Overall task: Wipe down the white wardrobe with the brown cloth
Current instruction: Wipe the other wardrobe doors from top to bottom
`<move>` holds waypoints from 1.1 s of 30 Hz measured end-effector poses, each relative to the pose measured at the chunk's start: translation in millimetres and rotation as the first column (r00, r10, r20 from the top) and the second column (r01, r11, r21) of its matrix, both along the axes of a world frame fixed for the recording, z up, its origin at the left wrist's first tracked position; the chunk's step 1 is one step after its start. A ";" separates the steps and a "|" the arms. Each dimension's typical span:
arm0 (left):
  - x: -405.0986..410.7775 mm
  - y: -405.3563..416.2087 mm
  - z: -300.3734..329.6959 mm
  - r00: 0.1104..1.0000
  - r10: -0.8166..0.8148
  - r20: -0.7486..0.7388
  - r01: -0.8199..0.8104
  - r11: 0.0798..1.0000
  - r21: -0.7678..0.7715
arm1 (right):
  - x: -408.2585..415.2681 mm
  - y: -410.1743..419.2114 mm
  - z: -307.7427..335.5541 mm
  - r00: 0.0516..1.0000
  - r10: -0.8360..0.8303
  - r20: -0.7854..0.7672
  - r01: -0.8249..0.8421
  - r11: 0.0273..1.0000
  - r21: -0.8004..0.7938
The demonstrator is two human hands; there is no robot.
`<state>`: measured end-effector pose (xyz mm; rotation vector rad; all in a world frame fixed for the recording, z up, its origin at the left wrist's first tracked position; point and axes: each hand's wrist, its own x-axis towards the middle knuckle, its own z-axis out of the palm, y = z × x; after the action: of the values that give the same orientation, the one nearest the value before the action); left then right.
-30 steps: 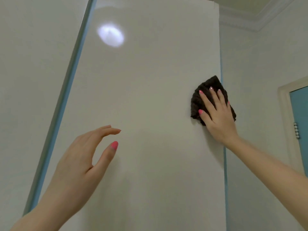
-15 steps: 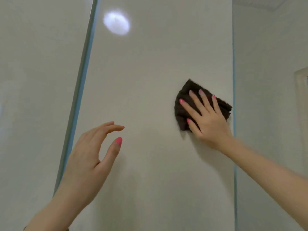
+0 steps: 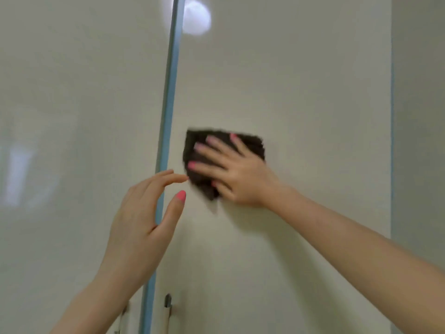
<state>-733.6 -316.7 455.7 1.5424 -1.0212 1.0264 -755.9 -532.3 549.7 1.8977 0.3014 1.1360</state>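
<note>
The fingers [image 3: 204, 168] of the right hand [image 3: 237, 175] lie straight and spread, pressing the brown cloth [image 3: 250, 143] flat against the white wardrobe [image 3: 301, 88]. The cloth is blurred; it sits on the right-hand door panel, near the blue strip [image 3: 169, 92] that runs between the 2 panels, and reads as a rough wedge, its broad edge uppermost and its narrow tip pointing down, so its long axis runs roughly up and down with a lean to the right. The left hand [image 3: 142, 220] is raised in front of that strip and holds nothing, its fingers loosely extended and its thumb apart from them; its fingertips are just beside the cloth's lower left edge, and I cannot tell whether they touch it. The glossy panel carries a round light reflection [image 3: 196, 16] near the top. 2 handles [image 3: 167, 307] show at the bottom, one each side of the strip. A plain wall [image 3: 419, 116] stands to the right.
</note>
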 end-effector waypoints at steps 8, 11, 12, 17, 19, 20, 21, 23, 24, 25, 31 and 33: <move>14.1 11.2 -17.6 0.996 -0.069 -0.053 0.068 0.997 -0.036 | 49.8 53.0 -104.1 0.983 0.149 0.109 -0.169 0.964 0.205; 14.0 8.5 -28.4 0.990 -0.106 -0.095 0.103 0.994 -0.031 | 23.3 23.3 -150.9 0.982 0.073 -0.177 -0.084 0.995 -0.055; 14.0 7.5 -32.4 0.989 -0.109 -0.098 0.108 0.994 -0.019 | 9.3 8.5 -150.2 0.980 0.041 -0.195 -0.061 0.993 -0.099; 13.4 -2.9 -35.5 0.979 -0.155 -0.129 0.155 0.988 -0.014 | -51.7 -60.1 -87.5 0.979 -0.038 0.200 -0.007 0.976 0.216; 9.9 -12.8 -34.8 0.973 -0.184 -0.140 0.181 0.983 -0.036 | -55.3 -60.3 -85.6 0.924 -0.093 0.371 -0.095 0.883 0.459; 7.3 -18.5 -35.6 0.969 -0.199 -0.145 0.194 0.980 -0.047 | -50.9 -55.3 -96.8 0.899 -0.111 0.424 -0.143 0.840 0.524; 4.8 -24.2 -37.2 0.966 -0.212 -0.149 0.206 0.977 -0.052 | -44.4 -48.7 -116.2 0.889 -0.112 0.443 -0.166 0.823 0.543; -1.0 -35.3 -45.1 0.961 -0.233 -0.151 0.227 0.972 -0.056 | -31.9 -36.7 -175.8 0.945 -0.034 0.326 -0.126 0.881 0.455; -2.5 -38.7 -49.9 0.958 -0.244 -0.150 0.237 0.970 -0.060 | -26.9 -30.8 -207.6 0.982 0.020 0.186 -0.086 0.931 0.354; -5.2 -43.3 -55.8 0.953 -0.259 -0.156 0.251 0.966 -0.064 | -27.9 -27.8 -235.5 0.999 0.043 0.017 -0.046 0.974 0.224; -12.9 -61.2 -73.5 0.944 -0.262 -0.203 0.257 0.965 -0.049 | -43.7 -47.0 -199.2 0.959 0.028 -0.283 -0.067 0.989 -0.131; -15.2 -69.0 -74.5 0.940 -0.267 -0.213 0.258 0.964 -0.070 | -58.3 -67.0 -149.8 0.995 0.058 -0.084 -0.058 0.998 0.008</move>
<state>-748.8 -385.7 381.1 1.4059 -1.0108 0.6696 -814.2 -599.3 399.9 1.9566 0.4025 1.0973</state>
